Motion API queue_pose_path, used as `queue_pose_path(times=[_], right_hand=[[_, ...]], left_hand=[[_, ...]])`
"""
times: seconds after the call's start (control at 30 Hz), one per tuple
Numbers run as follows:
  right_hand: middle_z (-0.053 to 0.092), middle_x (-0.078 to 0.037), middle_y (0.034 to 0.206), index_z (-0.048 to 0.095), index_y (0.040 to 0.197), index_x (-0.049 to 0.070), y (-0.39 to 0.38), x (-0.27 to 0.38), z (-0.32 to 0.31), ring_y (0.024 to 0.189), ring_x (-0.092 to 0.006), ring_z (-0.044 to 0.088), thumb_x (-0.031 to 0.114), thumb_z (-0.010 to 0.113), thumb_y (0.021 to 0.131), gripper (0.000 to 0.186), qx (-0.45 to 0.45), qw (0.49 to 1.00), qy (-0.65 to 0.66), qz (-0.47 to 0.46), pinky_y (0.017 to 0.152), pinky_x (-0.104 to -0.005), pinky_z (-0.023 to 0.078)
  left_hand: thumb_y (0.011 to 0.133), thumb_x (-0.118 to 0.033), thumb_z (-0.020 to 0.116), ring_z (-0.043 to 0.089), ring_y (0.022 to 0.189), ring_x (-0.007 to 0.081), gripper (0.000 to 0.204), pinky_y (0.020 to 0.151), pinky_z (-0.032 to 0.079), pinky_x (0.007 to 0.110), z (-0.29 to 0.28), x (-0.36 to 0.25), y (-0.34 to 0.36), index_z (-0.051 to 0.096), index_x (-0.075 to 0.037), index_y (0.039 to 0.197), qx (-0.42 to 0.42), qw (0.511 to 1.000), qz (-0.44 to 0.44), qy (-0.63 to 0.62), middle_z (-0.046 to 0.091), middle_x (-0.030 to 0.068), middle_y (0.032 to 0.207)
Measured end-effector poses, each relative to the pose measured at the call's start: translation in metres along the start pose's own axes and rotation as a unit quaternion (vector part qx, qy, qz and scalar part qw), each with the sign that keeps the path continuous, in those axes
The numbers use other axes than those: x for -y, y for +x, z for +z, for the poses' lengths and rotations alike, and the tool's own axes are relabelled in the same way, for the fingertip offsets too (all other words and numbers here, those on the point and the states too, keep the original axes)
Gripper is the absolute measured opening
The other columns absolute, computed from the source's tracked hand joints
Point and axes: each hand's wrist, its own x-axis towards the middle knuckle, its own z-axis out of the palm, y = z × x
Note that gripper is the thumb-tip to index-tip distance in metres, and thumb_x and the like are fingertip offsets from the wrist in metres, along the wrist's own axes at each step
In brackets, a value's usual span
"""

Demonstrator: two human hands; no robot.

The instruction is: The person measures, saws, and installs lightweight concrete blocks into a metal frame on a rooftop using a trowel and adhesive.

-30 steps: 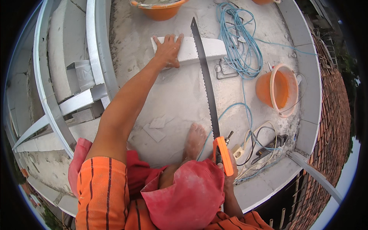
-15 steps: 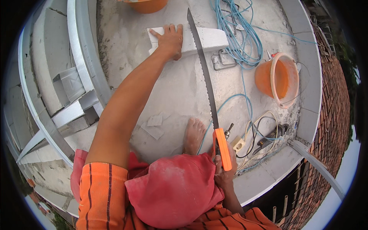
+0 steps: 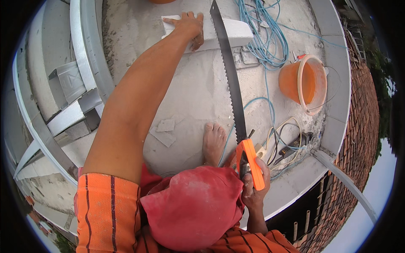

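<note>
My left hand [image 3: 190, 28] lies with spread fingers on a white lightweight block [image 3: 234, 31], pressing it from above. In my right hand [image 3: 255, 185] is the orange handle of a handsaw [image 3: 231, 76], fingers wrapped round the grip. Its long dark toothed blade points away from me and crosses the block to the right of my left hand. Whether the teeth bite into the block or pass above it, I cannot tell.
Coiled blue cord [image 3: 270, 42] lies right of the block. Further right stand an orange bucket [image 3: 291, 82] and a dark power tool [image 3: 291, 149] among cables. Flat offcuts [image 3: 163, 137] rest near my bare foot [image 3: 214, 141]. Metal channels [image 3: 90, 55] run along the left.
The handsaw has come slightly back toward me and to the right, its handle turning a little. My left hand stays on the block. The whole view has shifted somewhat.
</note>
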Motion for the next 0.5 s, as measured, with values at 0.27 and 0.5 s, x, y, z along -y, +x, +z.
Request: queue_pose_path(times=[0.27, 0.5], right_hand=[[0.056, -0.015, 0.120, 0.046, 0.132, -0.002, 0.156, 0.046, 0.045, 0.105, -0.0205, 0.057, 0.014, 0.054, 0.095, 0.041, -0.016, 0.998, 0.057, -0.029, 0.092, -0.0306, 0.044], [0.056, -0.019, 0.121, 0.044, 0.131, -0.006, 0.035, 0.034, -0.006, 0.110, -0.0230, 0.058, 0.027, 0.055, 0.097, 0.049, -0.010, 1.000, 0.008, 0.003, 0.094, -0.0346, 0.045]], left_hand=[[0.051, -0.011, 0.086, 0.026, 0.136, 0.0335, 0.112, 0.094, 0.020, 0.086, 0.009, -0.008, 0.006, 0.024, -0.019, 0.143, -0.020, 1.000, 0.016, -0.010, 0.035, 0.0109, 0.138], [0.048, -0.011, 0.086, 0.024, 0.138, 0.0342, 0.111, 0.096, 0.022, 0.084, -0.007, 0.000, 0.015, 0.027, -0.020, 0.142, 0.012, 1.000, -0.022, -0.011, 0.035, 0.0102, 0.140]])
